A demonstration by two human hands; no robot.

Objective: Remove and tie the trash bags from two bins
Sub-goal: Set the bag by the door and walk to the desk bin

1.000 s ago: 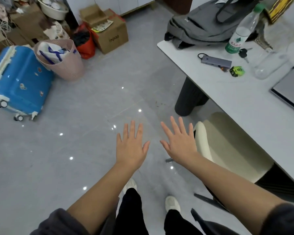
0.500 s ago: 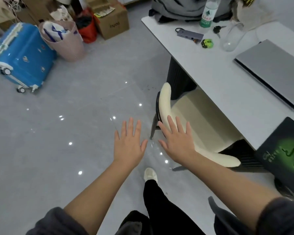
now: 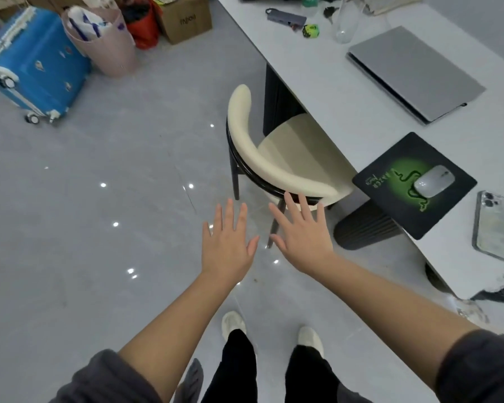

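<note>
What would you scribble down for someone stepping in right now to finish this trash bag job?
Left hand: open, fingers spread, holding nothing, above the floor.
Right hand: the same, beside it, near the chair.
Pink bin: far off at the upper left, next to the blue suitcase, with a white and blue bag inside. A second bin cannot be made out.
Done: nothing; no bag is out or tied.
Left: walk over, lift out and tie that bag, then find the other bin.
</note>
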